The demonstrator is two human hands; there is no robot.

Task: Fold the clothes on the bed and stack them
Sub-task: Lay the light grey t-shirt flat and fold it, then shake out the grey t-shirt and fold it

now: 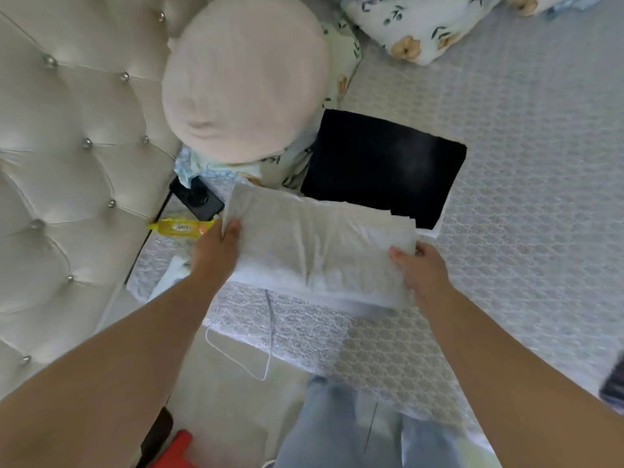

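Bed (506,163) beside tufted headboard (67,130)

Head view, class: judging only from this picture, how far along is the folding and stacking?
Done: a black folded garment lies flat on the bed. In hand: the left hand and right hand grip opposite ends of a folded white garment, held beside the black one. Left: setting it on the stack; no unfolded clothes are clearly visible.

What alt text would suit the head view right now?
Both hands, left hand and right hand, grip the ends of a folded white garment above the bed. A folded black garment lies just beyond it.
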